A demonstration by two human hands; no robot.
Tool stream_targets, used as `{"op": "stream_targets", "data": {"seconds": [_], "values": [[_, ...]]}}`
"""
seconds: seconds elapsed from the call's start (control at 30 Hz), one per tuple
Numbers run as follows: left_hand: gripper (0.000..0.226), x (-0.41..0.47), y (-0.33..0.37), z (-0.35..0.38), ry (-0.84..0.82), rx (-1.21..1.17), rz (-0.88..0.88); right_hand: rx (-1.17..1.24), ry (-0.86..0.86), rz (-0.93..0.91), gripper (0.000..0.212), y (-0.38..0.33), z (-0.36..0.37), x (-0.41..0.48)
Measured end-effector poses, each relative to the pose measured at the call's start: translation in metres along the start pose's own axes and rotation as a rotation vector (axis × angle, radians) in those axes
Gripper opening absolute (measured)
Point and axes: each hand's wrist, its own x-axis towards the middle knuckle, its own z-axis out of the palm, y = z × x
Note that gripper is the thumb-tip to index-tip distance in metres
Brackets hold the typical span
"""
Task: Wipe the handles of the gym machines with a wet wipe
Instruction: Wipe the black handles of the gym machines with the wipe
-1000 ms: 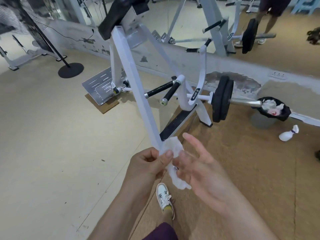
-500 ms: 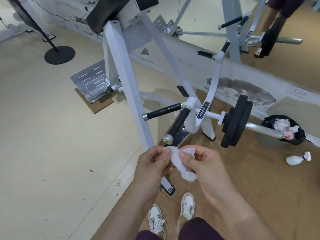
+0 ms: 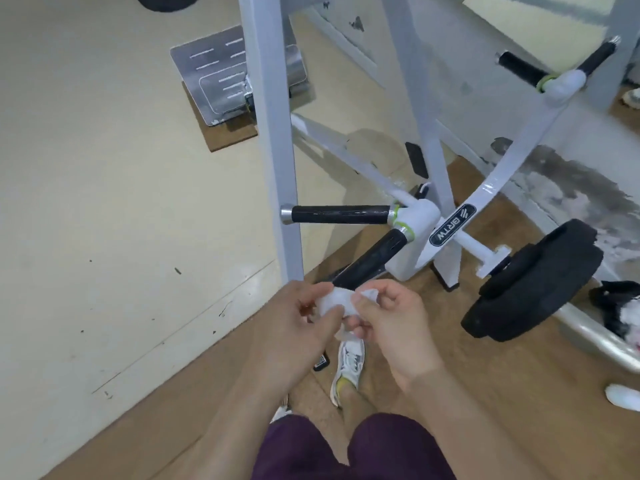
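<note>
Fingers (image 3: pixel 362 301) of both hands pinch the wet wipe (image 3: pixel 332 303) between left hand (image 3: pixel 294 329) and right hand (image 3: pixel 393 327), right at the angled handle (image 3: pixel 372 261) tip; contact unclear. Wiping looks not started: horizontal handle (image 3: pixel 341 214) and upper handles (image 3: pixel 519 69) pending.

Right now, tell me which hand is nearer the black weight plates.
Right. The right hand holds the wipe left of the weight plates; the left hand holds it farther left.

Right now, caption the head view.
Left hand and right hand pinch a wet wipe near the angled black handle.
</note>
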Motion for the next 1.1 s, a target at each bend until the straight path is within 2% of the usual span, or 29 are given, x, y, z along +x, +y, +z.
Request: {"op": "stream_targets", "data": {"seconds": [0.1, 0.17, 0.23, 0.37, 0.43, 0.57, 0.63, 0.67, 0.73, 0.8, 0.97, 1.1], "values": [[0.033, 0.013, -0.021, 0.018, 0.069, 0.393, 0.196, -0.196, 0.021, -0.029, 0.007, 0.024, 0.004, 0.014], [0.026, 0.019, -0.031, 0.026, 0.094, 0.521, 0.246, -0.348, 0.027, -0.091, 0.008, 0.038, 0.002, 0.016], [0.026, 0.028, -0.036, 0.031, 0.131, 0.581, 0.274, -0.52, 0.043, -0.228, 0.006, 0.043, 0.0, 0.017], [0.017, 0.046, -0.026, 0.037, 0.235, 0.48, 0.173, -0.611, 0.04, -0.498, 0.018, 0.035, 0.002, 0.026], [0.018, 0.04, -0.024, 0.04, 0.29, 0.39, 0.136, -0.65, -0.043, -0.574, 0.03, 0.035, 0.006, 0.028], [0.046, 0.007, -0.034, 0.035, 0.298, 0.31, 0.174, -0.847, -0.205, -0.739, 0.043, 0.038, 0.004, 0.022], [0.055, -0.004, -0.042, 0.032, 0.265, 0.3, 0.198, -1.016, -0.166, -0.851, 0.044, 0.036, 0.002, 0.031], [0.054, -0.007, -0.043, 0.032, 0.257, 0.28, 0.213, -1.061, -0.121, -0.915, 0.037, 0.036, 0.002, 0.037], [0.055, -0.009, -0.048, 0.035, 0.283, 0.186, 0.23, -0.998, -0.098, -0.961, 0.025, 0.037, 0.006, 0.047], [0.056, -0.008, -0.053, 0.039, 0.315, 0.089, 0.187, -0.928, -0.08, -0.979, 0.025, 0.04, 0.006, 0.053], [0.042, -0.001, -0.055, 0.057, 0.449, 0.192, 0.214, -0.895, 0.176, -1.028, 0.018, 0.031, -0.007, 0.067], [0.039, 0.003, -0.054, 0.06, 0.451, 0.121, 0.199, -0.864, 0.01, -1.058, 0.026, 0.051, 0.012, 0.051]]}}
